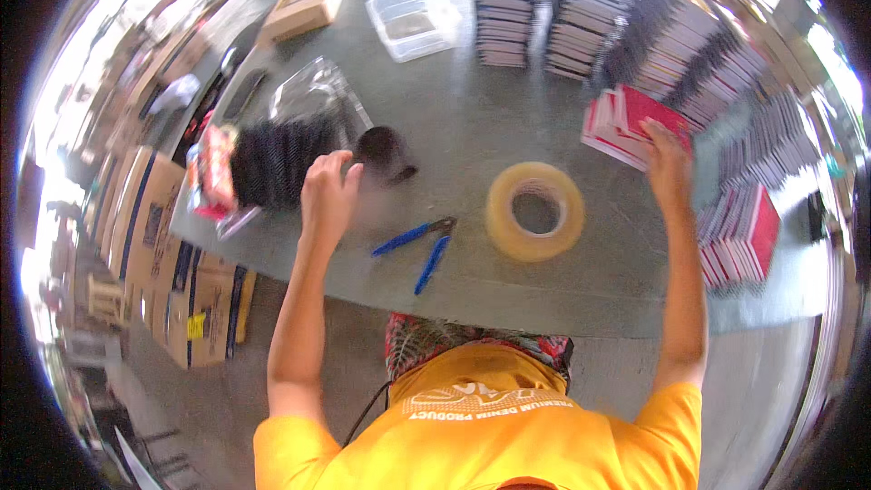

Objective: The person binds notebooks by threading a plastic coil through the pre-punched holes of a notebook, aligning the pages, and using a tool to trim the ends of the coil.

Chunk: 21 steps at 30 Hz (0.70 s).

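My right hand (670,159) is at a small stack of red-covered notebooks (626,127), its fingers bent over the top cover and its thumb near the side. My left hand (328,195) is raised above the table with thumb and fingers a little apart, and nothing shows between them. Close beside it are a row of black packed items (281,159) and a dark, blurred round object (386,154). Between my hands lie blue-handled nippers (426,245), their handles spread, and a large roll of clear yellowish tape (508,234).
Tall stacks of dark-covered notebooks (504,14) line the table's far right. More red notebooks (739,236) stand at the right edge. A clear plastic tub (413,23), a cardboard box (307,4) and clear plastic wrap (318,95) sit farther back. Cartons (172,245) stand left of the table (626,281).
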Tool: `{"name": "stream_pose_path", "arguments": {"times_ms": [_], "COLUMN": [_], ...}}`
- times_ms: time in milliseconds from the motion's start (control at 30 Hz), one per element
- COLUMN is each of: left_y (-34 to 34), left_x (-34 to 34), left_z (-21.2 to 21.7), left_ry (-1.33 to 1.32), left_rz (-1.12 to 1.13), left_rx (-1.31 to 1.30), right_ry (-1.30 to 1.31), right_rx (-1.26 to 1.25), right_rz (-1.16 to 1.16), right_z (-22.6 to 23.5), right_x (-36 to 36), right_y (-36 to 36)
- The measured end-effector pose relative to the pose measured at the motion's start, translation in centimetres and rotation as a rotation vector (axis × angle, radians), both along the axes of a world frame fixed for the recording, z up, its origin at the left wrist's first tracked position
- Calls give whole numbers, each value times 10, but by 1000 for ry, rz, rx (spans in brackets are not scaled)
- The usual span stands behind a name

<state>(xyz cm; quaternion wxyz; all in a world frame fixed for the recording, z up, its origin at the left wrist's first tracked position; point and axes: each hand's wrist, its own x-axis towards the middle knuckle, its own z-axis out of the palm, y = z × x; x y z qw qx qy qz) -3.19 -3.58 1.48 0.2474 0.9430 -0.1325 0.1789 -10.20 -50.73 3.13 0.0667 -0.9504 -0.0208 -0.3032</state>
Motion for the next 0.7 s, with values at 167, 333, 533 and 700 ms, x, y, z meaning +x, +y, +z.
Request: {"name": "stream_pose_path", "arguments": {"times_ms": [167, 333, 533, 700], "left_y": [-21, -35, 13, 13], "left_x": [5, 37, 100, 96], "left_z": [-42, -30, -46, -36], "left_ry": [-66, 41, 147, 79], "left_rz": [-105, -93, 271, 286], "left_rx": [21, -256, 74, 424], "right_ry": [-25, 75, 113, 169], "right_rx": [-29, 326, 0, 1], "right_rz": [41, 264, 353, 317], "right_z": [39, 46, 24, 41], "right_x": [-20, -27, -27, -21], "right_y": [29, 101, 164, 164]}}
